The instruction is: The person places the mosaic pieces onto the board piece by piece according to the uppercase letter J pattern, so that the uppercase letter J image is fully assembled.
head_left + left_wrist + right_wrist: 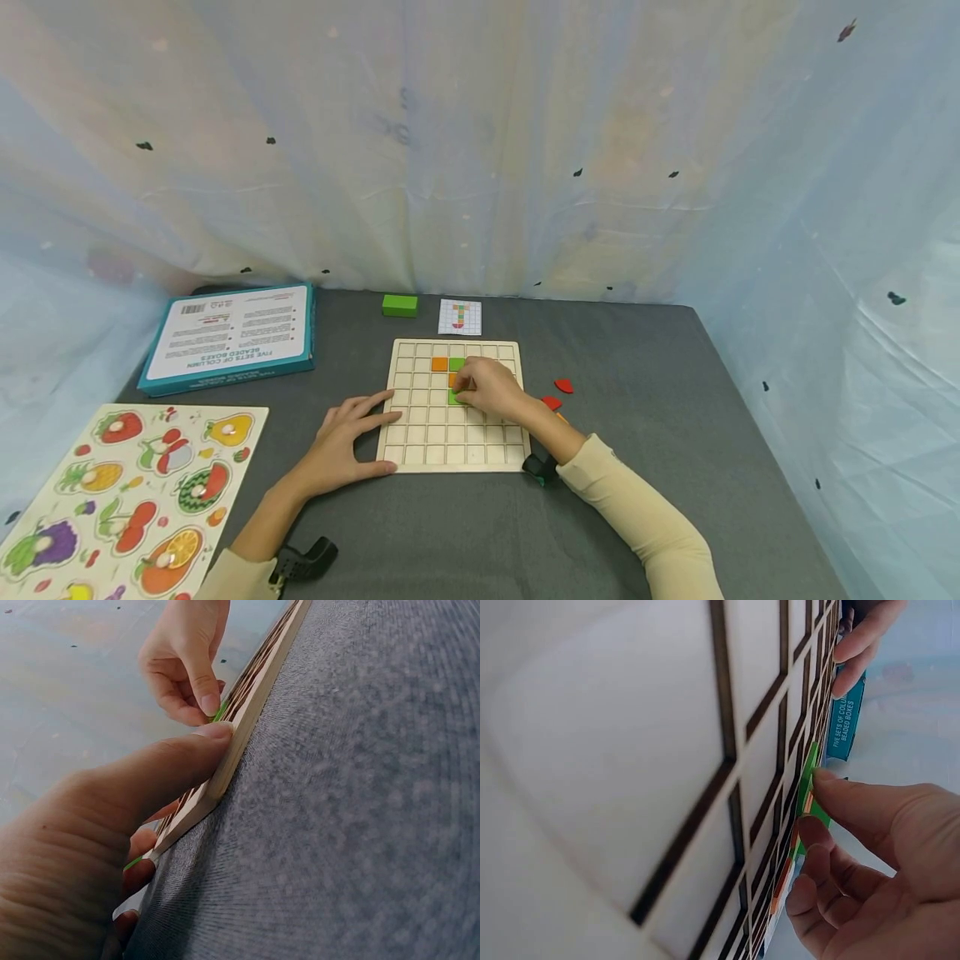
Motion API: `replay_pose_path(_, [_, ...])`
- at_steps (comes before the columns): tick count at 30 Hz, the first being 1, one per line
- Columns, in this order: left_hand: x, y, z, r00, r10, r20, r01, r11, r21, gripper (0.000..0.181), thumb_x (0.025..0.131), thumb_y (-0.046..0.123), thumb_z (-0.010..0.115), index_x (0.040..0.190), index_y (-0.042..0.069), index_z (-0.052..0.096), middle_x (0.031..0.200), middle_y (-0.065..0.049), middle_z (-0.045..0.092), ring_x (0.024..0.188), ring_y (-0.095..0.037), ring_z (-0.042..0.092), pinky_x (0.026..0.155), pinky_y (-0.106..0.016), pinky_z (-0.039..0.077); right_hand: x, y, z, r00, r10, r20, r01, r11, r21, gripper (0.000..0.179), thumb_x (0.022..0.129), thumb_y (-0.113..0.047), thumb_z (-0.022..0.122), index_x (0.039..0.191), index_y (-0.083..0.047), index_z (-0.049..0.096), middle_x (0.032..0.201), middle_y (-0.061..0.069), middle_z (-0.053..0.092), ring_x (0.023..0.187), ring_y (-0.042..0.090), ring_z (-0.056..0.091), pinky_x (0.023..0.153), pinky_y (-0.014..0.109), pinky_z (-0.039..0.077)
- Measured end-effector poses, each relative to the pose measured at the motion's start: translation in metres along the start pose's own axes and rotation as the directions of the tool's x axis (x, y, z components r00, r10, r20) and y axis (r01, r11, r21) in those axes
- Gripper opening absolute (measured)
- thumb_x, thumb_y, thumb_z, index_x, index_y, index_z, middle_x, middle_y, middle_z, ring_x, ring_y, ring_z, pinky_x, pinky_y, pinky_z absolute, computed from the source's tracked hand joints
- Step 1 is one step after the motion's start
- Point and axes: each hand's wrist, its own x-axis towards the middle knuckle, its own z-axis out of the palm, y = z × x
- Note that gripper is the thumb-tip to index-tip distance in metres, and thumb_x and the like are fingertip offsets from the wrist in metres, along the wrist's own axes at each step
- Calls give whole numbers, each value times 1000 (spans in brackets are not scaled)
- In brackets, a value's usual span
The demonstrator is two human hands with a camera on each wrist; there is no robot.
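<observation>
A pale, pastel-patterned curtain [480,167] hangs beyond the wooden grid board, and a grey table [637,450] lies beneath it. A fruit puzzle [162,496], partly out of view, lies well to the left of the board, and a teal box [228,333] lies to its far left. The board [420,437] itself lies flat, ruled into square cells. The left hand [337,446] is spread and relaxed, thumb and fingertips touching the board's left edge. The right hand [487,387], over the middle of the board, pinches a green tile between thumb and index finger. Past the board's far edge are a small picture card [460,317] and, left of the card, a green block [400,306]. In the board's upper cells sit an orange tile [439,364], another green tile [456,364] beside it, and a second orange tile [452,380] partly covered by the fingers; the pinched green tile [453,398] is just nearer. Two red pieces [564,386] lie just off the board's right side.
</observation>
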Motion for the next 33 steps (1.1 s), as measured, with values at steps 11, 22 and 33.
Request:
replay_pose_path(11, [2, 1, 1, 1000, 16, 1, -16, 1000, -16, 76, 74, 51, 84, 139, 18, 61, 156, -9, 39, 133, -29, 37, 93, -53, 24, -29, 16, -29, 993, -26, -114, 41, 991, 128, 11, 91, -3, 71, 101, -1, 76, 94, 6, 69, 81, 18, 58, 70, 31, 48])
replay_pose_path(22, [0, 1, 0, 1000, 18, -3, -18, 1000, -3, 75, 76, 51, 83, 140, 18, 61, 156, -9, 38, 133, -30, 37, 93, -55, 24, -114, 55, -54, 979, 180, -99, -165, 976, 140, 17, 87, -4, 76, 104, -1, 73, 89, 3, 63, 72, 13, 53, 64, 28, 46])
replay_pose_path(33, [-1, 4, -2, 1000, 4, 6, -4, 1000, -25, 74, 76, 50, 83, 140, 18, 61, 157, -9, 38, 133, -30, 36, 94, -55, 23, -139, 66, -40, 968, 225, -115, -210, 969, 128, 25, 83, -4, 80, 105, -2, 70, 84, 5, 57, 65, 13, 44, 60, 27, 40])
